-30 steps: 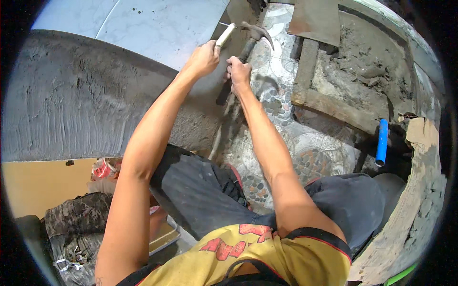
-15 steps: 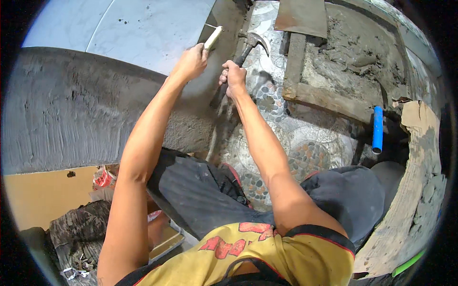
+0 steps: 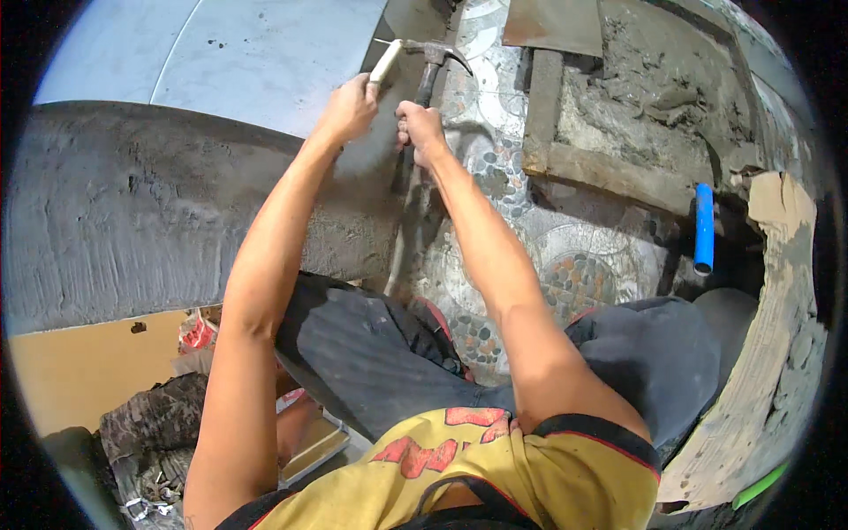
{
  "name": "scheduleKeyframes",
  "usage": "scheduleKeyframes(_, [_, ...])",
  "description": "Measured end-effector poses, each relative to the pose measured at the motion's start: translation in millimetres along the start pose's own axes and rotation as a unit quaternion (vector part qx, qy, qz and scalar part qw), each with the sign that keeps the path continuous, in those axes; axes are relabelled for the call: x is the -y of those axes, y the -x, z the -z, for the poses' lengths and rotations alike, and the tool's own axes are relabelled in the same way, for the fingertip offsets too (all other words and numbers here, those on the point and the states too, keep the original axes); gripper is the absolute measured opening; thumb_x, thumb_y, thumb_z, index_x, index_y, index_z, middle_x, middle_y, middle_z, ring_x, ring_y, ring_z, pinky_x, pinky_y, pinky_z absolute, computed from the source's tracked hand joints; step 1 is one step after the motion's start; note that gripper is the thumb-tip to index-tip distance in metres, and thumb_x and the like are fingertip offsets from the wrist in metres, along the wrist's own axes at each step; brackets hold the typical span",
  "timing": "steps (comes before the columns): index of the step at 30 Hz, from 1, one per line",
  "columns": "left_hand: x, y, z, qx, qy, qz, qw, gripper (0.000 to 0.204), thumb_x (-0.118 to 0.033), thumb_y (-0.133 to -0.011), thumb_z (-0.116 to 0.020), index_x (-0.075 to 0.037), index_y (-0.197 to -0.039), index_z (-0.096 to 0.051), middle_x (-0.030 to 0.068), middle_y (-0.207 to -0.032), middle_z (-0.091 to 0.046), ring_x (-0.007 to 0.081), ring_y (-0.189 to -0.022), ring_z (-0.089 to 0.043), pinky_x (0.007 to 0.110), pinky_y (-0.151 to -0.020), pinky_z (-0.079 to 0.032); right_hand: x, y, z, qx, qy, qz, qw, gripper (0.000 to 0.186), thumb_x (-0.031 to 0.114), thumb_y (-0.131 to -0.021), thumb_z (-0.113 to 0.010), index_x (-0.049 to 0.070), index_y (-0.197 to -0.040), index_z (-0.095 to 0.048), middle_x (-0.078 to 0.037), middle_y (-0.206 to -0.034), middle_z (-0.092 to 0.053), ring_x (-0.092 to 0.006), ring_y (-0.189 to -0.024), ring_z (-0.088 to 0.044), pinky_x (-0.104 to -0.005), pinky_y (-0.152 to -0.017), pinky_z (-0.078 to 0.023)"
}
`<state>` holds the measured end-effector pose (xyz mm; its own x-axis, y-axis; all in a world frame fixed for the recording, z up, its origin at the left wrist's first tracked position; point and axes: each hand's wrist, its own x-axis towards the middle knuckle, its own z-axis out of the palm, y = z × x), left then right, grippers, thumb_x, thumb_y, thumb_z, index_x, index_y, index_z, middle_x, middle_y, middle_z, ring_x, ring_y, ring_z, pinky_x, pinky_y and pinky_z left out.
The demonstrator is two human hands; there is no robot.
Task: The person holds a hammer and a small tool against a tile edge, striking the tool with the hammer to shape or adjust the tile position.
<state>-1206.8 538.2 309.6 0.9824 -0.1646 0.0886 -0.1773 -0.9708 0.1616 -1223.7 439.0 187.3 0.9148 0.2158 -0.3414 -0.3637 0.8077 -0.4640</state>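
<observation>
My left hand [image 3: 349, 108] grips a short white strip [image 3: 385, 62], with a thin nail-like piece at its upper end beside the edge of the pale tiles [image 3: 256, 53]. My right hand [image 3: 418, 132] is closed around the dark handle of a claw hammer. The hammer head [image 3: 435, 55] is beside the strip's upper end, its curved claw pointing right; whether they touch is unclear. Below the tiles runs a grey rendered surface [image 3: 132, 203].
A mortar-filled wooden frame [image 3: 627, 181] with a flat board [image 3: 552, 22] lies to the right on pebble-patterned flooring [image 3: 574, 274]. A blue pipe [image 3: 704, 225] and torn cardboard [image 3: 782, 203] are at right. A camouflage cloth [image 3: 150, 424] lies at lower left.
Both hands have shifted toward the upper left in the picture. The hammer head has swung closer to the white strip after being lower and farther right half a second earlier.
</observation>
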Motion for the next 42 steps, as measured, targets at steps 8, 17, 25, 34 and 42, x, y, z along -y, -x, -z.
scheduleKeyframes(8, [-12.9,21.2,20.7,0.123,0.104,0.046,0.986,0.043,-0.029,-0.103,-0.044,0.002,-0.131,-0.052,0.0039,-0.074,-0.055,0.014,-0.056,-0.055,0.033,-0.049,-0.048,4.6,8.3,8.6,-0.01,-0.054,-0.002,0.999,0.014,0.013,-0.079,-0.06,0.004,-0.071,-0.053,-0.003,-0.054,-0.047,-0.0147,-0.04,-0.046,-0.0338,-0.038,-0.041])
scheduleKeyframes(17, [-8.3,21.2,8.4,0.051,-0.052,0.019,0.997,0.037,-0.028,-0.1,-0.045,0.0,-0.122,-0.057,0.0265,-0.095,-0.067,0.0425,-0.087,-0.066,0.051,-0.076,-0.051,-13.1,15.3,4.5,-0.026,-0.04,0.018,0.999,0.016,0.016,-0.078,-0.061,0.003,-0.071,-0.055,-0.004,-0.053,-0.048,-0.0158,-0.041,-0.047,-0.0339,-0.039,-0.04])
scheduleKeyframes(25, [-8.9,18.1,2.1,0.033,-0.076,0.004,0.997,0.04,-0.031,-0.1,-0.045,-0.001,-0.123,-0.058,0.0299,-0.104,-0.064,0.048,-0.1,-0.061,0.052,-0.084,-0.049,-27.6,6.0,-4.5,-0.052,-0.092,0.018,0.994,0.018,0.016,-0.077,-0.061,0.007,-0.063,-0.052,-0.003,-0.052,-0.047,-0.0173,-0.04,-0.045,-0.0346,-0.04,-0.037])
scheduleKeyframes(34, [-6.2,12.8,-1.7,0.018,-0.02,0.0,1.0,0.033,-0.028,-0.1,-0.045,-0.003,-0.115,-0.06,0.0271,-0.097,-0.066,0.0463,-0.093,-0.063,0.053,-0.08,-0.049,-24.4,-0.6,-2.2,-0.033,-0.032,0.013,0.999,0.023,0.015,-0.078,-0.061,0.007,-0.06,-0.049,-0.002,-0.053,-0.047,-0.0159,-0.04,-0.043,-0.0346,-0.039,-0.037])
scheduleKeyframes(42, [-16.4,20.8,12.9,0.067,-0.045,0.039,0.996,0.037,-0.029,-0.101,-0.042,-0.001,-0.117,-0.059,0.0276,-0.098,-0.066,0.0471,-0.093,-0.063,0.053,-0.082,-0.049,-12.5,15.9,10.6,-0.025,-0.022,0.003,0.999,0.02,0.013,-0.077,-0.061,0.005,-0.064,-0.049,-0.004,-0.052,-0.046,-0.0163,-0.039,-0.045,-0.0356,-0.038,-0.04])
